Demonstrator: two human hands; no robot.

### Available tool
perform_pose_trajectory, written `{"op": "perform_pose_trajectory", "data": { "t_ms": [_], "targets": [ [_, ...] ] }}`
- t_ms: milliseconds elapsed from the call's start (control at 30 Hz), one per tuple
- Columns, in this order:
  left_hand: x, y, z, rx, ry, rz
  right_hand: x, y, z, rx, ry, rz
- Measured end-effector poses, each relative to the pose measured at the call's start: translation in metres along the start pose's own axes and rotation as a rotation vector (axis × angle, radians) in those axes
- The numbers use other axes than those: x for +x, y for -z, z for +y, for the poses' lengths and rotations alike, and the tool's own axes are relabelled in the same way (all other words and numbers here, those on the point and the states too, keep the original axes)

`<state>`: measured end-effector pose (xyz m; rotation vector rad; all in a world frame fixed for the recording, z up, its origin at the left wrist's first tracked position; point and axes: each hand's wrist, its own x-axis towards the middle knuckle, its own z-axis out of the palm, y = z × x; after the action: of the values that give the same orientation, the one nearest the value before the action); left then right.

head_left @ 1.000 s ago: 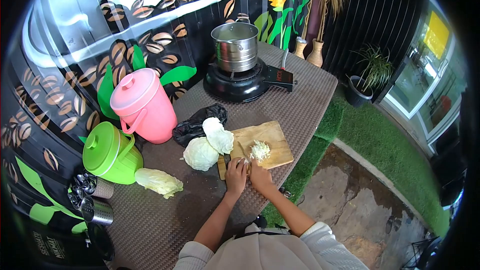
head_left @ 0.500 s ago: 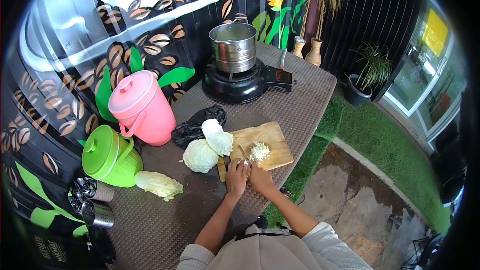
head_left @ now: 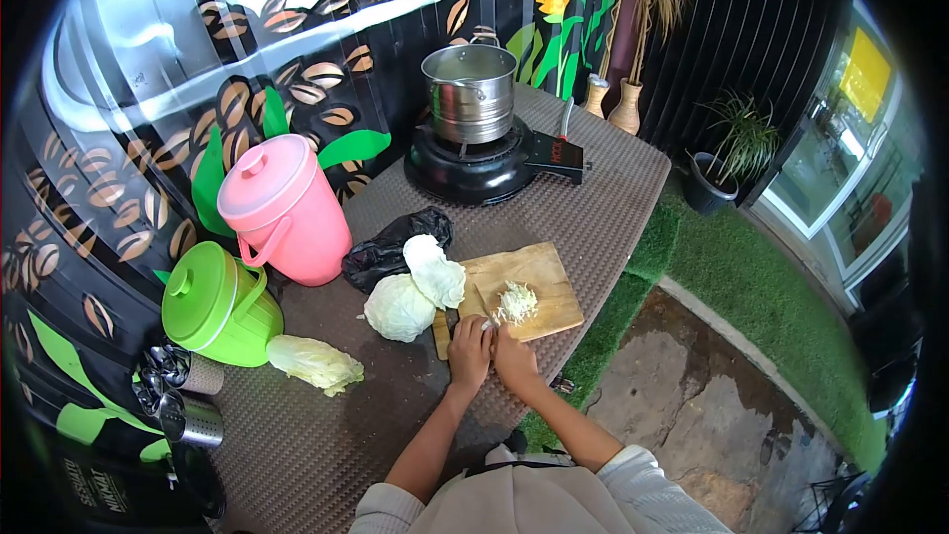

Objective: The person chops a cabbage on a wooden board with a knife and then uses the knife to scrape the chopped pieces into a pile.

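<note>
My right hand [head_left: 515, 353] is closed around a kitchen knife [head_left: 483, 301], its blade over the wooden cutting board [head_left: 550, 287]. Close beside it, my left hand [head_left: 469, 348] has its fingers curled over the board's near edge, on a pale piece of cabbage that they mostly cover. A small heap of shredded cabbage [head_left: 517, 304] lies on the board just past the knuckles. Left of the board sit a round cabbage [head_left: 398, 308] and a loose cabbage leaf [head_left: 435, 271] leaning against it.
A black plastic bag [head_left: 384, 249] lies behind the cabbage. Farther back, a steel pot [head_left: 469, 99] stands on a black portable stove [head_left: 465, 170]. Pink [head_left: 282, 213] and green [head_left: 219, 309] lidded jugs stand at left, near a napa cabbage [head_left: 314, 364] and a metal utensil cup [head_left: 191, 419].
The view has shifted slightly. The knife blade has changed its angle a little beside the shredded cabbage. Both hands remain together at the board's near edge.
</note>
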<state>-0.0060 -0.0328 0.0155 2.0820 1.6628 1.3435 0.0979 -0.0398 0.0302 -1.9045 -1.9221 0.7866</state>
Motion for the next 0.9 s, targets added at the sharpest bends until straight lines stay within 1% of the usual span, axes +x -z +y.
{"op": "perform_pose_trajectory", "data": {
  "t_ms": [133,233,300,400,500,600,667,733,800,833,900],
  "targets": [
    [-0.001,-0.001,-0.001,0.023,-0.023,0.004,0.009,0.012,-0.003,-0.01,0.051,-0.029],
    [0.0,0.0,-0.001,0.048,-0.033,0.011,-0.002,0.005,-0.004,0.035,0.026,0.009],
    [0.001,-0.001,0.0,0.04,-0.032,0.012,-0.004,-0.003,-0.003,-0.029,0.004,0.04],
    [0.0,0.001,-0.001,0.036,-0.041,0.0,0.0,0.003,-0.005,-0.015,0.005,0.025],
    [0.0,-0.001,-0.002,0.008,-0.016,-0.016,-0.001,0.019,-0.003,-0.036,0.022,-0.017],
    [0.001,-0.002,-0.004,0.0,0.018,-0.018,-0.008,0.012,-0.001,-0.073,0.052,0.036],
    [-0.001,-0.004,-0.005,-0.012,-0.011,-0.004,-0.001,0.005,-0.003,-0.066,0.04,0.025],
    [-0.001,-0.005,-0.006,-0.014,0.009,-0.014,0.007,0.006,-0.002,-0.058,0.028,0.017],
    [-0.001,-0.003,-0.005,-0.014,0.021,-0.03,0.015,0.011,0.001,-0.051,0.113,-0.007],
    [-0.001,-0.003,-0.003,0.0,0.006,-0.024,0.012,0.011,0.001,-0.051,0.113,-0.006],
    [0.0,-0.002,-0.004,0.016,-0.005,-0.014,0.004,0.008,0.001,-0.047,0.05,0.016]
  ]
}}
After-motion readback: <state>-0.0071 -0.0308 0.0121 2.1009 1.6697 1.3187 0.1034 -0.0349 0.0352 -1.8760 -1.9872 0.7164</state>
